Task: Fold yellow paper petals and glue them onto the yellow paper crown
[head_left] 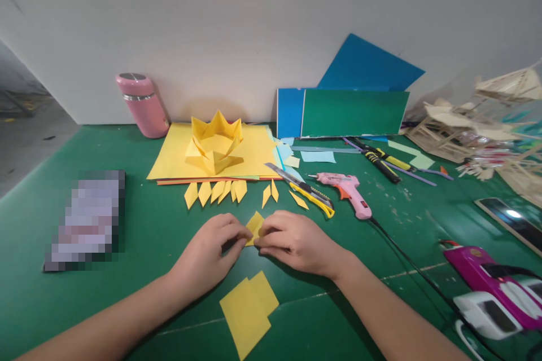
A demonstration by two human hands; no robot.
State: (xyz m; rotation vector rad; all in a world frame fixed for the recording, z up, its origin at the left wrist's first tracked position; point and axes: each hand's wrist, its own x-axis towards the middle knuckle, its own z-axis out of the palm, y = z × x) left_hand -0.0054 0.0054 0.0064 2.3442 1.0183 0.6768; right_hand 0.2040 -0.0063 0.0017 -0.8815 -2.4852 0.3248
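Note:
A small piece of yellow paper [255, 223] is pinched between my two hands over the green table. My left hand [217, 248] grips its left edge with thumb and forefinger. On the other side, my right hand [292, 241] closes over the right part and hides some of it. Nearer to me lie flat yellow paper squares [245, 316], overlapping. Beyond my hands, several folded yellow paper pieces [205, 194] are lined up in a row. Behind them a folded yellow paper crown shape [217, 144] rests on a stack of yellow sheets [169, 152].
A utility knife [311, 194] and a pink glue gun [349, 190] with a black cord lie beyond my right hand. Pliers [376, 163] are farther back. A pink flask [144, 106] leans at the wall. A blurred-out flat object [88, 220] lies left; a magenta device [486, 276] sits right.

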